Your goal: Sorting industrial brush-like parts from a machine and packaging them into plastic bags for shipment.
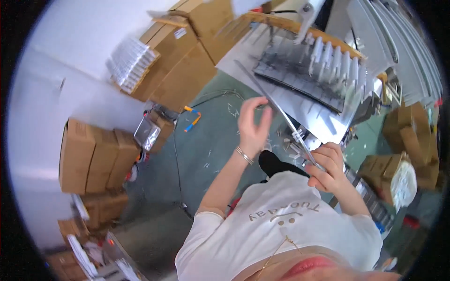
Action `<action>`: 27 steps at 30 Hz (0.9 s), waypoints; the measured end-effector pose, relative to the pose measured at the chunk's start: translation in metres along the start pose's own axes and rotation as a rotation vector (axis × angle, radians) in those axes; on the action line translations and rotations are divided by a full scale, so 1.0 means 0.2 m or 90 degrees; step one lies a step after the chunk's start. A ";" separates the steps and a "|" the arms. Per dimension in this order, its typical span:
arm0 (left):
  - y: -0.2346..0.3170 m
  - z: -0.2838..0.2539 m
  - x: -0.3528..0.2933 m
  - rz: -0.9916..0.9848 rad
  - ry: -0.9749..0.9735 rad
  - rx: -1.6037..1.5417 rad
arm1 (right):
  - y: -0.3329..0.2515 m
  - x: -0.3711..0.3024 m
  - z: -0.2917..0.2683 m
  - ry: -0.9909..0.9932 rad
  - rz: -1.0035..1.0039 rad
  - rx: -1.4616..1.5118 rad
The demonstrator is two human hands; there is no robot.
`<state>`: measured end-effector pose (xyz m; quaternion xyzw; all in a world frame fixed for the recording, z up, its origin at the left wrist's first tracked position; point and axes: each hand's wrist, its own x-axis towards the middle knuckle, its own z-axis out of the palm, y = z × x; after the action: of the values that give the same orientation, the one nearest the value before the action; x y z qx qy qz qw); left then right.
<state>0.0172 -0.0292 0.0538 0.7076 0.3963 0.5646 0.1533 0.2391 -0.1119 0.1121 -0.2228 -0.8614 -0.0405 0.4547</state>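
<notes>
A long, thin grey metal strip [285, 118] slants across the space in front of me. My right hand [326, 167] is closed around its near end, with the thumb and fingers pinching it. A small pale fitting [296, 135] sits on the strip a short way above that grip. Beside the strip's middle is my left hand [253, 125], its thumb and fingers curved apart. The left fingertips come close to the strip; whether they touch it, I cannot tell. Beyond the strip, a dark, flat rectangular panel [300, 89] lies on a white worktable [323, 129].
A row of white tube-like pieces [335, 61] stands along a wooden bar behind the panel. Long pale profiles [398, 42] hang at the upper right. Cardboard boxes [91, 157] stack at left, with more boxes [382, 171] at right. A black cable [177, 159] crosses the green floor.
</notes>
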 end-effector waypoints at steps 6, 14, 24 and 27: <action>-0.28 0.30 0.47 -0.422 -0.292 -0.328 | 0.09 0.02 0.12 0.030 0.025 -0.082; -0.65 0.84 0.79 -0.319 -0.315 -0.708 | -0.03 0.21 0.16 0.092 0.209 -0.198; -0.51 0.71 0.93 -0.442 -0.438 -0.769 | -0.27 0.49 0.58 0.374 0.508 -0.296; -0.45 0.65 0.94 -0.415 -0.510 -0.803 | -0.31 0.57 0.72 0.469 0.547 -0.381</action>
<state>0.1112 0.1956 0.0803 0.4855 0.1053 0.3128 0.8096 0.0474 -0.0890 0.1284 -0.6371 -0.4339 -0.1669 0.6148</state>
